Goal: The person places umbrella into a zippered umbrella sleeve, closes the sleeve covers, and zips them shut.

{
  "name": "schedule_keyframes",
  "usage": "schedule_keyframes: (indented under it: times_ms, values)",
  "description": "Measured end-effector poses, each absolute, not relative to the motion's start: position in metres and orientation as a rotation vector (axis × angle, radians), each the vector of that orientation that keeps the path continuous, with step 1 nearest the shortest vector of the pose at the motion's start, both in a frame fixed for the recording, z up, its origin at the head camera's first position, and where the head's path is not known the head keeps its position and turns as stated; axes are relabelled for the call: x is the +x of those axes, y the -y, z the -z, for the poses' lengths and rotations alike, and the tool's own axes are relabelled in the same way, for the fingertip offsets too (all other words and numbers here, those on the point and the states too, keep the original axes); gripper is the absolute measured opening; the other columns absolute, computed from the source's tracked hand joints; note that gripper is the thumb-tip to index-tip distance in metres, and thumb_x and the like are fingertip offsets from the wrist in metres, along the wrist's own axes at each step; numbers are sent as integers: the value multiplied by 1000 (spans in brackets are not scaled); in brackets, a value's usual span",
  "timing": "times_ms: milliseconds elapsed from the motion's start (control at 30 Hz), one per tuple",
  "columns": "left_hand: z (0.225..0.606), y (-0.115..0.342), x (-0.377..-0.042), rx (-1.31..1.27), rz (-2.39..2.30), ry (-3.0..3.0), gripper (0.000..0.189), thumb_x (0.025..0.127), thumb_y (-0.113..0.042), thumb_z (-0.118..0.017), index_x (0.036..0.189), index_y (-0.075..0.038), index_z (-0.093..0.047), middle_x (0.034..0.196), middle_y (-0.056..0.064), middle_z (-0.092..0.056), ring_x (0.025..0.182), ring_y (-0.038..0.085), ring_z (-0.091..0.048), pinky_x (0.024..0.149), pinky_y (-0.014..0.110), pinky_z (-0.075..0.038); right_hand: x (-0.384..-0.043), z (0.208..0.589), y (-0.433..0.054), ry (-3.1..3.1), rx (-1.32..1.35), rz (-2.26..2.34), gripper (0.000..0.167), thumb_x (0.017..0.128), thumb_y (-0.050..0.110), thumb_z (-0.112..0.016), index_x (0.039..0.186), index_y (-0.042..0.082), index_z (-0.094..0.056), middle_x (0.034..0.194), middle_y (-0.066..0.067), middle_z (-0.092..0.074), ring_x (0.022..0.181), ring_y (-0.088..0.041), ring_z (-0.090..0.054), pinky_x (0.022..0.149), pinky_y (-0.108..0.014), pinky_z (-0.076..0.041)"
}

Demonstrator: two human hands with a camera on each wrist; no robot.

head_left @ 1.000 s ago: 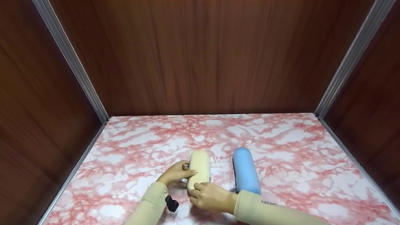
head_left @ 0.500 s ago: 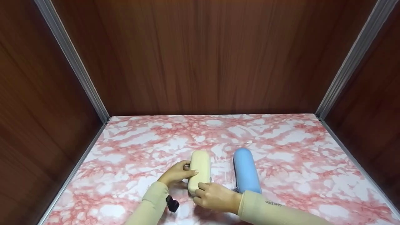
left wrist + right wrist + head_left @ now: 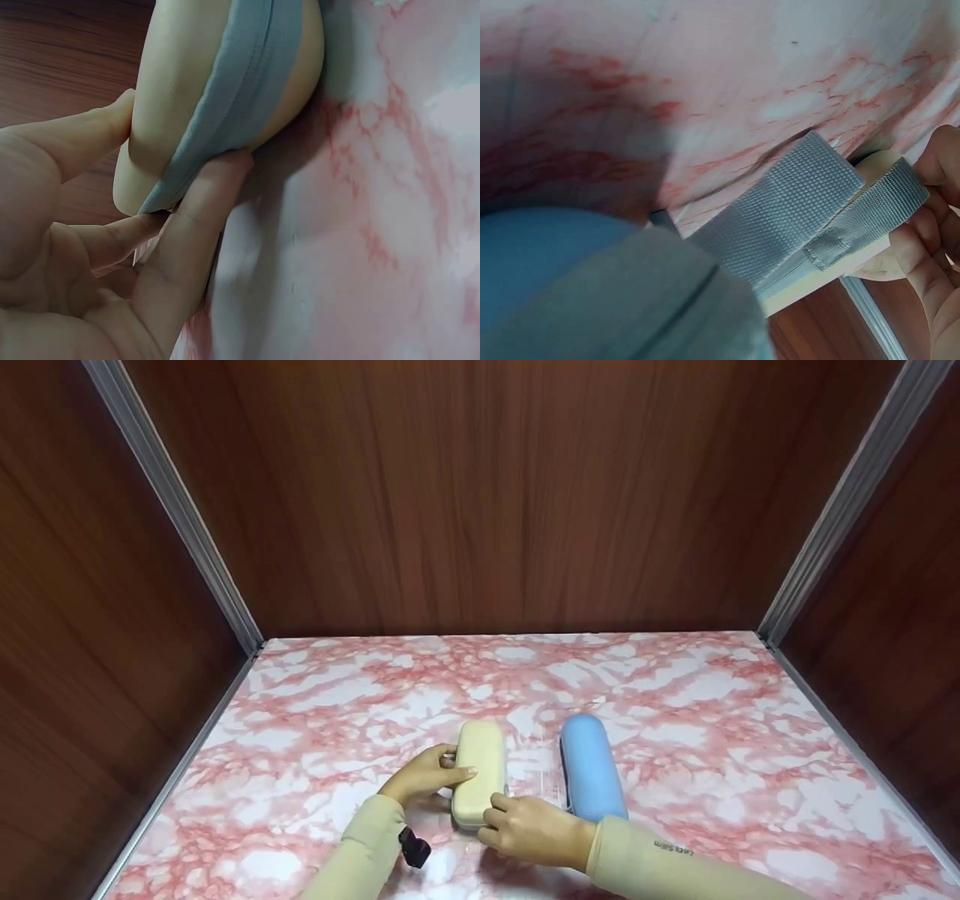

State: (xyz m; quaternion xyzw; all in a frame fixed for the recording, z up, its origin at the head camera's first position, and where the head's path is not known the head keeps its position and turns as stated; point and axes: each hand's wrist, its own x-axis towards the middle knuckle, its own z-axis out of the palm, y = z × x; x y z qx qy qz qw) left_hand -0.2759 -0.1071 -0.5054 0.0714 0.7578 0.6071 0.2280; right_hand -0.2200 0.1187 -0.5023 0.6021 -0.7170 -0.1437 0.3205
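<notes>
A long pale yellow zippered case (image 3: 481, 754) with rounded ends lies lengthwise on the table. My left hand (image 3: 421, 775) grips its left side, thumb on top and fingers against the grey zipper band (image 3: 259, 71) in the left wrist view. At the near right corner, my right hand (image 3: 534, 831) has its fingers curled and pinching along the zipper; the pull itself is hidden. A grey webbing strap (image 3: 784, 206) stands out from the case close to the right fingertips (image 3: 919, 244). To the right, a similar blue case (image 3: 591, 769) lies partly behind the right forearm.
The red-and-white marbled table (image 3: 337, 675) is bounded by brown wood-grain panels (image 3: 487, 495) at the back and sides, with metal strips in the corners. A sleeve covers each forearm, and a small black piece (image 3: 414, 847) hangs at the left wrist.
My right hand has slid rightward around the near end of the yellow case, from its lower left to its right corner. The left hand and both cases have stayed nearly in place.
</notes>
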Motion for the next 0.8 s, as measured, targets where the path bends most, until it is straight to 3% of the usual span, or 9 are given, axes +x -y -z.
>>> schedule_keyframes:
  times_ms: [267,500,633,800]
  values:
    - [504,107,-276,188,-1633,-2132,69,92,-26,-75,144,4,-42,112,16,-58,95,27,-64,76,42,-59,-219,504,-127,1977,1526,342,16,82,22,-76,85,18,-60,83,4,-61,82,-13,-57,54,-17,-48]
    - [504,106,-277,171,-1654,-2101,67,91,-25,-75,143,4,-43,111,15,-58,95,27,-64,73,42,-59,-217,506,-125,2213,1425,27,23,73,15,-79,82,13,-58,78,2,-57,72,-14,-53,59,-21,-46]
    - [504,106,-277,159,-1648,-2116,68,91,-26,-75,144,3,-43,112,15,-57,95,27,-64,72,42,-60,-215,500,-124,2422,1381,-174,20,77,8,-78,81,12,-58,77,3,-56,68,-13,-50,60,-21,-44]
    - [504,106,-276,153,-1653,-2110,67,91,-26,-75,143,3,-44,112,15,-57,96,27,-64,71,42,-60,-215,496,-125,2608,1329,-400,15,81,4,-77,84,12,-64,82,3,-62,75,-11,-55,67,-20,-49]
